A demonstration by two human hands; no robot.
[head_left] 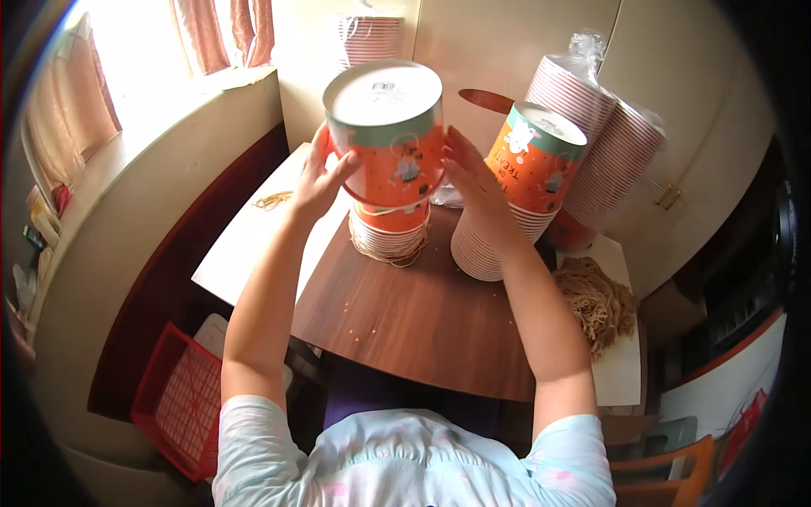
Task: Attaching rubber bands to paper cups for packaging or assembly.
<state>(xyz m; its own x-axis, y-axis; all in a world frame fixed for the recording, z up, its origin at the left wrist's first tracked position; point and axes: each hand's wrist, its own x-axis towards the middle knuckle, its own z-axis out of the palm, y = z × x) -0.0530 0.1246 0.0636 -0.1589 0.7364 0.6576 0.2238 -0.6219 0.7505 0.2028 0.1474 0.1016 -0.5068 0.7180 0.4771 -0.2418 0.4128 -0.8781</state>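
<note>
Between my two hands is an upside-down orange paper bucket (384, 156) with a green band, cartoon figures and a white base facing up. My left hand (326, 173) grips its left side, thumb on the front. Against its right side lies my right hand (473, 173), whose fingertips are partly hidden. Directly below, a short stack of upturned buckets (390, 220) stands on the brown table (422, 321), and the held bucket hides its top. Loops of tan cord (384, 255) lie around that stack's foot. A taller stack of the same buckets (536, 169) leans beside my right forearm.
Plastic-wrapped bucket stacks (612, 156) stand at the back right, and another wrapped stack (369, 38) at the back. A heap of tan cords (596, 304) lies on the right. A few cords (273, 201) sit left. A red plastic basket (182, 397) is at lower left.
</note>
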